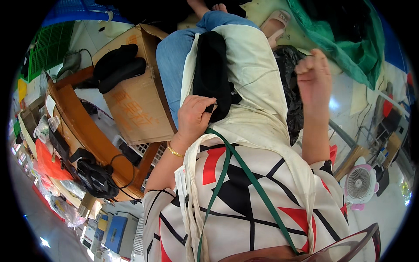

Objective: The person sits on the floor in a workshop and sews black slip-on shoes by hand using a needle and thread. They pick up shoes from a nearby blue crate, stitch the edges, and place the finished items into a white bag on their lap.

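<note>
A soft black fabric piece, perhaps a cap, lies lengthwise on the cream apron over my lap. My left hand, with a gold bracelet at its wrist, pinches the near left edge of this black fabric. Raised off to the right, away from the fabric, is my right hand. Its fingers are curled together as in a pinch, slightly blurred. Whatever is between them is too small to make out.
Two black fabric pieces rest on a cardboard box at my left, beside a wooden table. A black plastic bag sits right of my lap, with a green sack beyond. A small fan stands at far right.
</note>
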Motion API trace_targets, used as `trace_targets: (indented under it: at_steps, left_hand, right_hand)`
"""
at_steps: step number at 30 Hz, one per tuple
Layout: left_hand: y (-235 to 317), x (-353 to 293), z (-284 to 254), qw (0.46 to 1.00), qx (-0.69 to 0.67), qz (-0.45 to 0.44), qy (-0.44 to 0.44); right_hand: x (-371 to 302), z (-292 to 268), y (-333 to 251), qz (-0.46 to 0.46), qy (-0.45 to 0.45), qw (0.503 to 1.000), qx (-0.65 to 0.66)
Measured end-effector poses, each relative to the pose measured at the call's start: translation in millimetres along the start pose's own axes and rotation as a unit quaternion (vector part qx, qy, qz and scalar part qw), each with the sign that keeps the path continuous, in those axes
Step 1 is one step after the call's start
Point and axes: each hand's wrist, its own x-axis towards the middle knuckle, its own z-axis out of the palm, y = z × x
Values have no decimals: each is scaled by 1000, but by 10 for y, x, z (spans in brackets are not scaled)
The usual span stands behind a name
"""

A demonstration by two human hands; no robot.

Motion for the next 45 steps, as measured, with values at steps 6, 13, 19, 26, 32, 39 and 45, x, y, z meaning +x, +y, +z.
trace_targets:
  at_steps: [6,13,19,26,32,39,45]
  left_hand:
    - [-48,-71,37,1000,-8,13,18]
    - [-54,-132,53,999,-3,30,45]
    - [-74,-148,73,998,-6,30,50]
    - [-96,-155,80,998,-6,33,50]
    - [-94,-148,82,998,-6,32,52]
    - [-68,-169,89,998,-19,15,62]
    - [-73,-190,104,997,-20,13,70]
  right_hand:
    - [-332,407,501,160,-269,870,-381]
    - [-391,367,847,-12,-412,692,-592]
    - [-379,379,837,-18,-424,673,-606]
    - [-371,381,867,-18,-426,677,-599]
    - [-366,400,892,-34,-427,683,-592]
    - [-309,412,1013,42,-425,730,-534]
    - [-326,478,1104,99,-421,713,-552]
